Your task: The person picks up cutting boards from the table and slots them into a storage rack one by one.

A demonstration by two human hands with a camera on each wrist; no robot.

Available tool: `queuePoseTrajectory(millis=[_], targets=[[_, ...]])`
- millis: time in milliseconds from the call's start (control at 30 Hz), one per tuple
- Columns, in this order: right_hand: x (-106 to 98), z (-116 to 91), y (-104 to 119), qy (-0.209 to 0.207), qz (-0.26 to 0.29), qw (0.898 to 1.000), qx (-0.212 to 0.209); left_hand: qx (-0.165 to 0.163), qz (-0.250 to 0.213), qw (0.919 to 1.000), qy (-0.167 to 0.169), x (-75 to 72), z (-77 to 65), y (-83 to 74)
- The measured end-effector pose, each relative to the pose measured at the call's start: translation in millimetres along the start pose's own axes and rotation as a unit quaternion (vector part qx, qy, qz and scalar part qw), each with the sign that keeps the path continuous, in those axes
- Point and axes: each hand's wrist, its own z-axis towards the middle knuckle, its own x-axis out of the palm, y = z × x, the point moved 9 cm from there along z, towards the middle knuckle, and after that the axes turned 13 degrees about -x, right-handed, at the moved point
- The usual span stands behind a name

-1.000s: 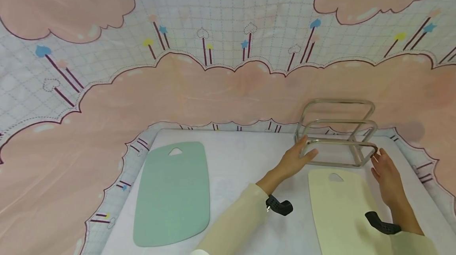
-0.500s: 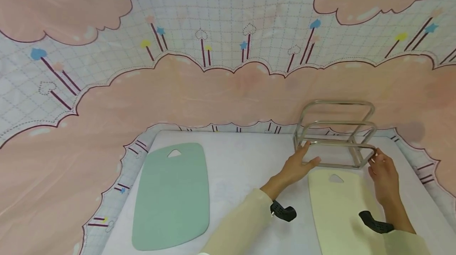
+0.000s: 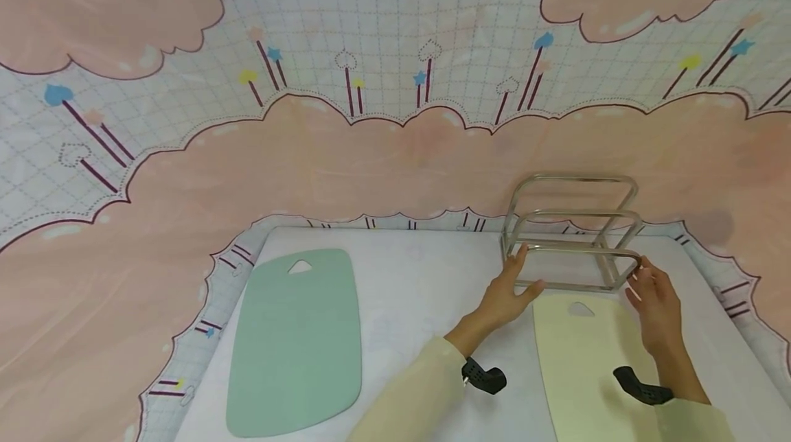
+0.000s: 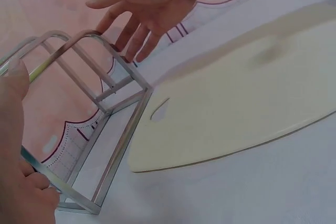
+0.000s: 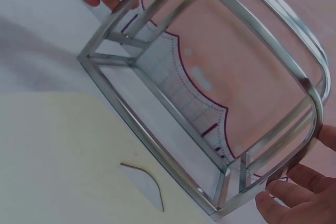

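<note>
A metal wire rack (image 3: 571, 248) stands upright at the back right of the white table. My left hand (image 3: 499, 298) holds its left side; in the left wrist view that hand's fingers (image 4: 39, 182) curl by the rack's side bar. Against the rack's right front corner lie the fingertips of my right hand (image 3: 660, 308), its fingers (image 4: 128, 32) fairly straight and its thumb apart from the bar. A cream cutting board (image 3: 587, 359) lies flat just in front of the rack, its handle hole facing it. The right forearm partly covers this board.
A green cutting board (image 3: 296, 346) lies flat on the left part of the white table (image 3: 408, 277). Behind the table hangs a pink and white patterned cloth (image 3: 383, 160), close to the rack's back.
The rack has shifted slightly left, both hands moving with it. My right hand's fingers have come in against the rack's right corner. Both cutting boards stay put.
</note>
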Motion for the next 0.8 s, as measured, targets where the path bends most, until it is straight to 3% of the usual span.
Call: queuePoseTrajectory(millis=[367,600,800], targets=[[6.5,-0.2,2.1,0.003,-0.04,0.999,0.001,0.015,-0.007,0.9999,0.001,-9.2,-8.0,6.3],[13.3,0.7,4.8,0.013,-0.031,0.999,-0.005,0.04,0.015,0.9991,-0.006,-15.8,-9.5,5.6],[18.6,-2.2,4.1,0.032,-0.039,0.999,-0.006,0.021,0.032,0.9993,-0.004,-18.5,-10.2,11.7]])
